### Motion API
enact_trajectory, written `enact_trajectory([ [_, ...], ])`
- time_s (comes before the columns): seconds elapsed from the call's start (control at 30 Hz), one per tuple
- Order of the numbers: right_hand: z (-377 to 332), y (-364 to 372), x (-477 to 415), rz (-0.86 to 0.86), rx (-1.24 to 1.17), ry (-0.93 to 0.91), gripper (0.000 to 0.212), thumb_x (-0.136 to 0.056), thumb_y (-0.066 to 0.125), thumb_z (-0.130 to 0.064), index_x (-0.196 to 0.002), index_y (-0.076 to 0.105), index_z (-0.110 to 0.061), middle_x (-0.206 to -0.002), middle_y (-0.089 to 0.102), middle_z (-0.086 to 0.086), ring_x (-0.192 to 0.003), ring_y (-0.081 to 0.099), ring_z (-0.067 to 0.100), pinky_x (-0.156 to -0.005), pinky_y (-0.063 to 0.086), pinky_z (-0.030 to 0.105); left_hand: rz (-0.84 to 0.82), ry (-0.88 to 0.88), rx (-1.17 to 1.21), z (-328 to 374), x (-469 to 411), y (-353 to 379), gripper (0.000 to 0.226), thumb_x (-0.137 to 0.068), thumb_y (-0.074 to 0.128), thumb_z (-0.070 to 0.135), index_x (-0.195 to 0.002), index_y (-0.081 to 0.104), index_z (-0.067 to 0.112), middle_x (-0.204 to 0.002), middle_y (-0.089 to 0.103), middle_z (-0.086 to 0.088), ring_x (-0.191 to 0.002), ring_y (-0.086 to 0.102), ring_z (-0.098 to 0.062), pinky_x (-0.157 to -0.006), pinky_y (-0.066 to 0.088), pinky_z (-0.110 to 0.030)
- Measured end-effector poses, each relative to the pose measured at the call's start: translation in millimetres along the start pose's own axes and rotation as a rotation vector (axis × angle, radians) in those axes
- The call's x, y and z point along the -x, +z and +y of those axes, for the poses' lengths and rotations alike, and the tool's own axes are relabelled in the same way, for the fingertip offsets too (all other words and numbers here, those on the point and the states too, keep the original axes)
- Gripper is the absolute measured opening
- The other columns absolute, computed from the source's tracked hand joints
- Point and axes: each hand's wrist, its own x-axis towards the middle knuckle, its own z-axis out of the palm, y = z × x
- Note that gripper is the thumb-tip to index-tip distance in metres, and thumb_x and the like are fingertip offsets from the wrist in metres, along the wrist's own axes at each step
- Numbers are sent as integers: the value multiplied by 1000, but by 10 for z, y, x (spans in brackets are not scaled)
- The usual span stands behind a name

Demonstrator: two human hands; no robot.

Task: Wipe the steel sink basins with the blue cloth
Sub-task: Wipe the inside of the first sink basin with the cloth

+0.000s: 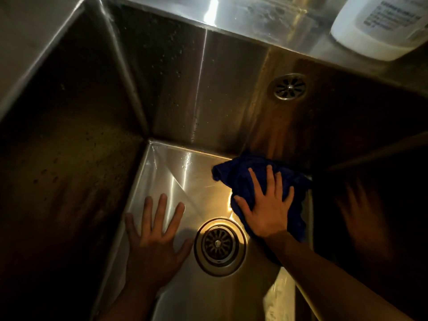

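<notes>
1. The drain strainer [218, 245] sits in the floor of the steel sink basin [176, 89].
2. The blue cloth [240, 179] lies bunched on the basin floor, just right of the strainer and beyond it, reaching the far right corner.
3. The right hand [266, 209] lies flat on the cloth with its fingers straight and spread, pressing it down (no finger curls round it).
4. The left hand [154, 242] rests palm-down on bare steel just left of the strainer, fingers splayed, holding nothing.
5. A white plastic bottle [375, 31] with a printed label stands on the ledge, well beyond the strainer and to its right.
</notes>
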Motion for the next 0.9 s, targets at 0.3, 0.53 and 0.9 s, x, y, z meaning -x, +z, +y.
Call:
enact_trajectory([
  [0.3,-794,76,-38,29,-90,-42,77,-82,14,-80,-149,7,-43,-162,3,9,-147,1,35,-110,-4,64,66,-8,-10,36,17,-52,81,-82,32,69,-149,25,25,-158,19,-14,-147,13,-32,-112,10,-64],
  [0.53,-1829,86,-125,-107,-316,-188,81,-75,-1,-85,-147,0,-48,-161,-17,1,-144,-24,24,-106,-23,61,187,-58,78,6,56,91,78,-86,38,61,-139,40,4,-150,33,-24,-141,30,-34,-115,15,-60],
  [0.9,-1258,-378,139,75,-609,-101,56,-96,12,-55,-148,-4,-44,-159,-14,-11,-147,-15,12,-118,-7,43,314,-56,216,82,-417,-389,68,-87,36,48,-145,24,15,-153,21,-21,-141,19,-38,-115,14,-52],
])
